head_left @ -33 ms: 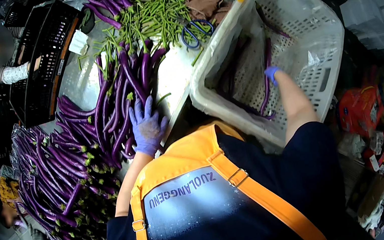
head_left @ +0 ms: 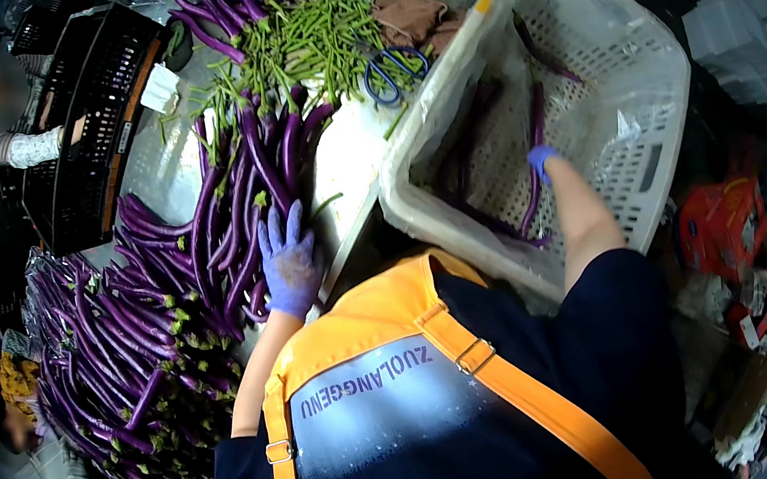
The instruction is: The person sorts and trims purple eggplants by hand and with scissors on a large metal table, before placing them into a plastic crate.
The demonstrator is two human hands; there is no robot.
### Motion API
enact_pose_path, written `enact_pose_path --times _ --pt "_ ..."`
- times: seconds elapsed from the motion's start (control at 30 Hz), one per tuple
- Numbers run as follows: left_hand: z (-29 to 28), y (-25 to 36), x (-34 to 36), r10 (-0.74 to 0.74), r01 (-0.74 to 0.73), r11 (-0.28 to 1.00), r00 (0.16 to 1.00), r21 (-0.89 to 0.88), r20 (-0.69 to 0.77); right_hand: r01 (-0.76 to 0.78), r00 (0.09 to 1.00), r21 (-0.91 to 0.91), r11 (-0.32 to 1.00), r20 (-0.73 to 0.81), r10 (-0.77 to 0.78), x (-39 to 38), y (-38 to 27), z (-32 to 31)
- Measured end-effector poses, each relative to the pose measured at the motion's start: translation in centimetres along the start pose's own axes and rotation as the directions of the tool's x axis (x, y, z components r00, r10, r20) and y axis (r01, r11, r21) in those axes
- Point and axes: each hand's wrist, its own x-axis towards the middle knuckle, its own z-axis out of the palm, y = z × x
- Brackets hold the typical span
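From the head camera, a metal table (head_left: 158, 166) runs from 9 to 12 o'clock, heaped with long purple eggplants (head_left: 204, 259) and a scatter of green beans (head_left: 310, 44) toward 12; blue-handled scissors (head_left: 392, 76) lie beside the beans. A black crate (head_left: 78, 138) stands at 10 o'clock, where another person's sleeved hand (head_left: 33, 148) rests. At 2 o'clock a white perforated basket (head_left: 650, 73) holds a few eggplants. The left hand (head_left: 289, 260), in a blue glove, lies spread flat on the eggplant pile. The right hand (head_left: 543, 160), also gloved, reaches into the basket, pinching an eggplant (head_left: 535, 175). Nothing has shifted from the earlier frame.
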Motion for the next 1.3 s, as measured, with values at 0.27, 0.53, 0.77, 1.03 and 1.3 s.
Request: enact_pose_path --times 0.27,0.53,0.77,1.03,1.3 --pt "-1.5 -0.1 -1.1 -0.185 0.098 0.942 0.949 -0.320 -0.254 -0.177 0.844 0.586 0.791 0.503 -0.184 -3.7 0.9 2.4" --pt "5.8 -1.0 -1.3 -0.002 -0.009 0.998 0.986 -0.062 -0.169 0.217 0.876 0.552 0.805 0.255 -0.410 -4.2 -21.4 2.5" --pt "5.2 -0.4 -1.4 -0.043 0.023 0.995 0.978 -0.097 -0.204 0.397 0.794 0.579 0.712 0.173 -0.583 -7.8 -32.5 2.3" --pt "3.3 0.8 -1.9 -0.109 0.077 0.976 0.982 -0.205 -0.152 0.452 0.751 0.617 0.644 0.127 -0.648 -10.2 -37.0 1.5" --pt "2.9 0.5 -1.0 -0.133 0.121 0.967 0.990 -0.224 -0.043 0.490 0.725 0.656 0.574 0.059 -0.686 -11.6 -39.4 -0.3"
